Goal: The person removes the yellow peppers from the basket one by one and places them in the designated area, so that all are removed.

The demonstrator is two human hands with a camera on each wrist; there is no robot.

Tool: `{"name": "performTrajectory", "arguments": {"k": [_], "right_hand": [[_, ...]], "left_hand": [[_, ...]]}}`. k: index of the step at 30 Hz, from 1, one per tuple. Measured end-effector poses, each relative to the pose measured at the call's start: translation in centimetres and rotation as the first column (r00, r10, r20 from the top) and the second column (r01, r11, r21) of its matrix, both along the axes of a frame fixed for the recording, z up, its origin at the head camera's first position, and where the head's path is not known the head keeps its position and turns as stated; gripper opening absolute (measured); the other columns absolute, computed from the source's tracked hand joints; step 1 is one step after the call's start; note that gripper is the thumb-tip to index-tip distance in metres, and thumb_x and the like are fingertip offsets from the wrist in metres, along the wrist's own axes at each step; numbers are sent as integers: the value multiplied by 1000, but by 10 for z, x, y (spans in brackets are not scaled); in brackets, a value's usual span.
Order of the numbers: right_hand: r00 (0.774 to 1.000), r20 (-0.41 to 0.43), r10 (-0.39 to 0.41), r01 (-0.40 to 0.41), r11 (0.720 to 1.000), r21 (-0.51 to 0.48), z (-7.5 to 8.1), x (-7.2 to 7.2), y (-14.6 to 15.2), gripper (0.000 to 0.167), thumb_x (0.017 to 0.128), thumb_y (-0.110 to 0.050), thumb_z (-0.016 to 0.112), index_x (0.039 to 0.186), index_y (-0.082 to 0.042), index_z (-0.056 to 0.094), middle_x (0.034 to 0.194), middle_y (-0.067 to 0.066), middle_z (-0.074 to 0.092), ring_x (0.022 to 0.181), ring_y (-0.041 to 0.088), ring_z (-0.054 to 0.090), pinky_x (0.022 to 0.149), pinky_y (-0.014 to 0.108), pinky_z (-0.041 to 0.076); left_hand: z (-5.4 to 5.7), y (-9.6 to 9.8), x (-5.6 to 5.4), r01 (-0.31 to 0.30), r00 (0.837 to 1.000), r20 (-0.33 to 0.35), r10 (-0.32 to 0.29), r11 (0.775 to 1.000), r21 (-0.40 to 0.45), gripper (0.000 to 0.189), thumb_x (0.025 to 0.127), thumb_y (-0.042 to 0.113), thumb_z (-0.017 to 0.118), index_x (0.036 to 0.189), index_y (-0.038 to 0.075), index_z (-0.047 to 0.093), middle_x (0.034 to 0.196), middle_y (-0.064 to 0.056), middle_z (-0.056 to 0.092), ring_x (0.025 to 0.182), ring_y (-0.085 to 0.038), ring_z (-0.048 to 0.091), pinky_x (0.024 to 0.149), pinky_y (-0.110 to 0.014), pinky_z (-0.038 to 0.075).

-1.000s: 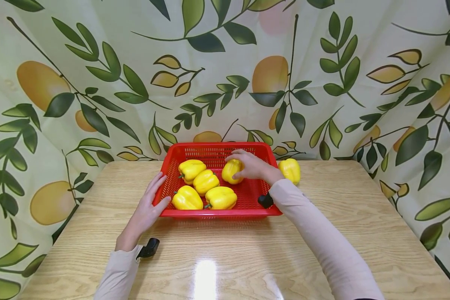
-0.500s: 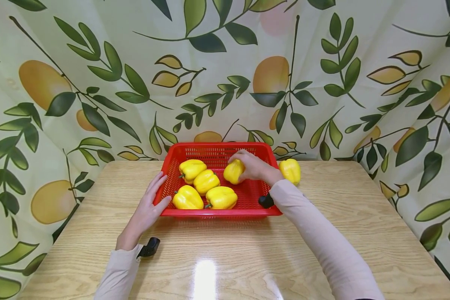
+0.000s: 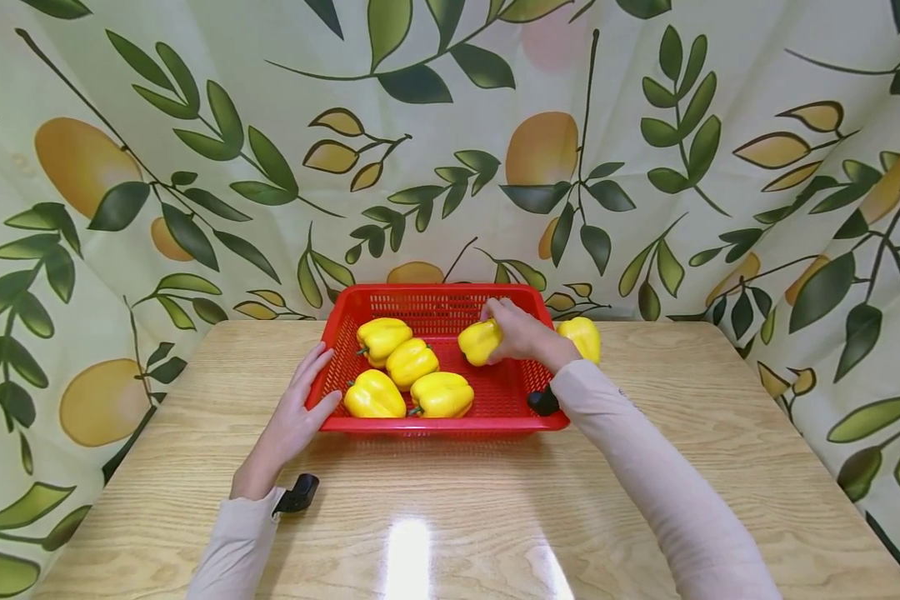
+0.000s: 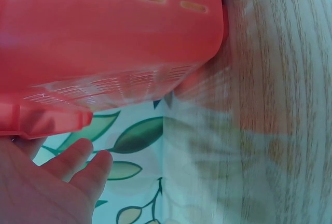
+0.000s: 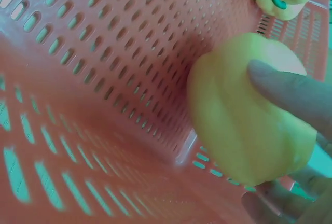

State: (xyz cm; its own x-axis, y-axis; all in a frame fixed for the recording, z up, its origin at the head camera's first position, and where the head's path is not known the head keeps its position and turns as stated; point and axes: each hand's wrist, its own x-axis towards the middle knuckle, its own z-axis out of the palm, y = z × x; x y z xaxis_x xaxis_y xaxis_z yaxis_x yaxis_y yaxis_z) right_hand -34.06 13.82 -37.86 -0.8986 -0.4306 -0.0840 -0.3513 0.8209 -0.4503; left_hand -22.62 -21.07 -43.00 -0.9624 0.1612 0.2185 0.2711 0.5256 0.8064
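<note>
A red plastic basket (image 3: 442, 425) with slotted walls stands on the table, several yellow bell peppers (image 3: 441, 395) lying in its left half. My right hand (image 3: 527, 333) grips another yellow bell pepper (image 3: 477, 342) inside the basket, towards the right; in the right wrist view the thumb presses its side and the fingers curl beneath. That held pepper (image 5: 244, 110) appears close to the slotted wall. Against the basket's left rim rests my left hand (image 3: 292, 421), fingers extended. The left wrist view shows this hand (image 4: 46, 187) beside the basket's outer wall (image 4: 114, 37).
One more yellow bell pepper (image 3: 581, 338) sits on the table just outside the basket's right side, partly covered by the right arm. The wooden table (image 3: 345, 517) meets a leaf-and-fruit patterned curtain (image 3: 450, 167) at its back edge.
My right hand has closed more firmly round the pepper and moved it to the right within the basket, away from the others. The left hand stays at the rim.
</note>
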Motion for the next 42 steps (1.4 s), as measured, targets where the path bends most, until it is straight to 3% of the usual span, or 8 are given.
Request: {"name": "performTrajectory", "arguments": {"k": [9, 14, 18, 21, 24, 33, 42], "right_hand": [[998, 39, -41, 36, 993, 110, 1, 1, 1, 69, 77, -14, 84, 135, -11, 48, 134, 18, 45, 121, 35, 46, 104, 50, 47], [1000, -12, -28, 30, 990, 138, -3, -1, 0, 75, 75, -15, 85, 140, -10, 46, 139, 16, 46, 125, 37, 44, 109, 54, 41], [999, -48, 0, 9, 983, 184, -4, -1, -1, 78, 76, -14, 84, 145, -17, 47, 143, 16, 46, 128, 38, 44, 111, 57, 38], [997, -75, 16, 1, 977, 214, -4, 0, 0, 77, 76, -13, 84, 145, -22, 50, 142, 16, 48, 127, 39, 46, 109, 58, 38], [996, -83, 19, 0, 976, 216, -5, 0, 0, 74, 76, -14, 84, 142, -19, 51, 141, 15, 50, 125, 38, 47, 108, 57, 41], [997, 73, 11, -18, 996, 91, -6, -1, -1, 71, 77, -16, 84, 137, -9, 46, 132, 12, 55, 119, 30, 49, 107, 46, 46], [980, 184, 70, -91, 990, 111, -8, -1, 0, 78, 80, -14, 79, 148, -17, 41, 135, 14, 52, 123, 32, 47, 107, 49, 45]], "left_hand": [[-1, -1, 0, 4, 1000, -1, -4, 1000, 2, 62, 95, 10, 57, 152, 1, 34, 165, -15, 16, 150, -42, 19, 115, -67, 26], [0, -1, 0, 2, 1000, 5, -2, 1000, -2, 62, 95, 11, 57, 152, 3, 34, 165, -14, 16, 150, -41, 18, 116, -67, 26], [1, -1, 0, -1, 1000, 5, 1, 1000, -9, 62, 95, 11, 57, 152, 3, 34, 165, -14, 16, 150, -40, 18, 116, -67, 26], [1, -1, 0, -2, 1000, -2, 2, 1000, -10, 62, 95, 11, 57, 152, 3, 35, 165, -14, 17, 150, -40, 19, 116, -67, 26], [1, -1, 0, -5, 1000, 1, 5, 1000, -15, 62, 95, 11, 57, 152, 3, 35, 165, -14, 16, 150, -40, 19, 115, -67, 27], [1, 0, 1, -9, 1000, 14, 9, 1000, -13, 62, 95, 12, 57, 153, 5, 34, 166, -13, 16, 150, -40, 20, 114, -65, 30], [2, 0, 1, -16, 1000, 26, 17, 1000, -24, 64, 95, 12, 57, 153, 7, 34, 166, -11, 15, 150, -40, 20, 111, -64, 35]]}}
